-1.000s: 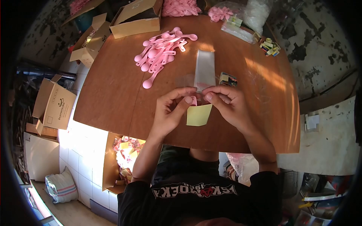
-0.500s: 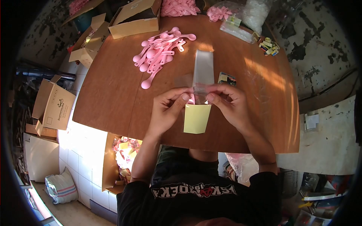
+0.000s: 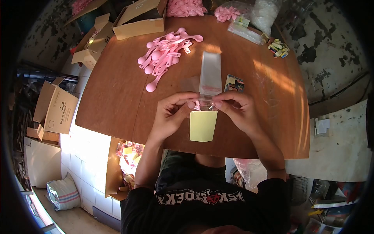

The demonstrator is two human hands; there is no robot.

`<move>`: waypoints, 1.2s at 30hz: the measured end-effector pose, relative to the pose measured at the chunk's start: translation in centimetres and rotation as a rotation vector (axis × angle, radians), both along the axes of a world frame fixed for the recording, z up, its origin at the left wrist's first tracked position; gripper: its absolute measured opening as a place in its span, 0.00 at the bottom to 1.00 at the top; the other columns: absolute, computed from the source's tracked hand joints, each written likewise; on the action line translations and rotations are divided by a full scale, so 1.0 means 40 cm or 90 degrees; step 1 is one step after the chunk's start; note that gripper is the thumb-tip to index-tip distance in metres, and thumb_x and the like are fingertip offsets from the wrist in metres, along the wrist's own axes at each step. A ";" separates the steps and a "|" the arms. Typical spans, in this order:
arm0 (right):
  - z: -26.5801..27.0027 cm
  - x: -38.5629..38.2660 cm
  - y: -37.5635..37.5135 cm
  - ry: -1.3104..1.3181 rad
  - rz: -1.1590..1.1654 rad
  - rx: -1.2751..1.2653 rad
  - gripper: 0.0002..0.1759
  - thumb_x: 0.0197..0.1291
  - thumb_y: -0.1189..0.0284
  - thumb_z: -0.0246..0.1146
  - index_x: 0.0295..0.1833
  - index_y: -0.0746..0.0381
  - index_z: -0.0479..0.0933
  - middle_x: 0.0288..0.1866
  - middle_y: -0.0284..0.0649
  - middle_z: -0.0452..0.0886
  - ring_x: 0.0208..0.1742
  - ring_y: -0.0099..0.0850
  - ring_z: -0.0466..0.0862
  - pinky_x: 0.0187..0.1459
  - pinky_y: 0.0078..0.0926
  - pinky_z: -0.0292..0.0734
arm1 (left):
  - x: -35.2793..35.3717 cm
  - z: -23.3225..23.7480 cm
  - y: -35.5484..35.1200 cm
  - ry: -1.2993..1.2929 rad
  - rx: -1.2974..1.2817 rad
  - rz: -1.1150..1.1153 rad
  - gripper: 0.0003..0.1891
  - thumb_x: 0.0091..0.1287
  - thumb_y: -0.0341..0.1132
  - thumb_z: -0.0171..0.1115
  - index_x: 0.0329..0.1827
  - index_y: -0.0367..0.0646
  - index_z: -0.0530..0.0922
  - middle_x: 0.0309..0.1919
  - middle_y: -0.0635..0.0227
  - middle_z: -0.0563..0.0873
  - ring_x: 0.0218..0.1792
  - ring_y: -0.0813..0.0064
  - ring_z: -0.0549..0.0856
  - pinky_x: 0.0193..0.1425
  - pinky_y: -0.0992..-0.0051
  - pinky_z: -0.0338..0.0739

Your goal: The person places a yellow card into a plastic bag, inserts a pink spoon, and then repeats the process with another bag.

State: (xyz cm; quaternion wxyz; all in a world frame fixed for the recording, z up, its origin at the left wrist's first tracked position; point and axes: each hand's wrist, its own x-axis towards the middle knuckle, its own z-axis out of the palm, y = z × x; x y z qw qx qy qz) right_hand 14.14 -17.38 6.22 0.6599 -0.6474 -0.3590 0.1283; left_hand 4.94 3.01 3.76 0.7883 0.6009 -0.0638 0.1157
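Yellow card (image 3: 203, 126), seemingly inside the clear bag (image 3: 205, 102), sits slightly lower than half a second ago, center frame. Left hand (image 3: 171, 113) and right hand (image 3: 238, 111) each pinch the bag's upper edge, thumbs and forefingers clamped on the film. To do it well: keep both pinches level, film taut, fold straight, card unbent.

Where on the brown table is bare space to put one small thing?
The table is bare left of the left hand, below the pink spoons, and from the right hand to the right edge. Crowded: ahead of the hands, with clear sleeves, and the far edge, with a cardboard box and pink heap.
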 end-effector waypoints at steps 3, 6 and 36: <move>0.013 -0.001 -0.004 0.031 0.017 -0.030 0.07 0.66 0.81 0.63 0.48 0.70 0.81 0.44 0.40 0.84 0.49 0.25 0.84 0.53 0.22 0.80 | 0.002 -0.006 0.006 -0.007 0.018 -0.013 0.12 0.74 0.27 0.59 0.56 0.34 0.80 0.46 0.61 0.88 0.44 0.78 0.86 0.45 0.78 0.84; 0.016 -0.002 -0.008 0.063 0.027 -0.025 0.07 0.66 0.82 0.61 0.47 0.70 0.82 0.44 0.40 0.84 0.48 0.26 0.84 0.52 0.23 0.79 | 0.003 -0.017 0.008 -0.025 -0.026 -0.037 0.11 0.74 0.27 0.57 0.55 0.34 0.81 0.46 0.62 0.88 0.44 0.78 0.86 0.45 0.77 0.84; -0.002 0.015 -0.026 -0.032 0.075 -0.016 0.06 0.63 0.84 0.61 0.44 0.71 0.82 0.44 0.40 0.83 0.44 0.22 0.84 0.46 0.18 0.78 | 0.006 -0.030 0.020 -0.078 -0.078 -0.096 0.09 0.70 0.21 0.55 0.46 0.32 0.83 0.44 0.59 0.87 0.46 0.73 0.86 0.47 0.76 0.82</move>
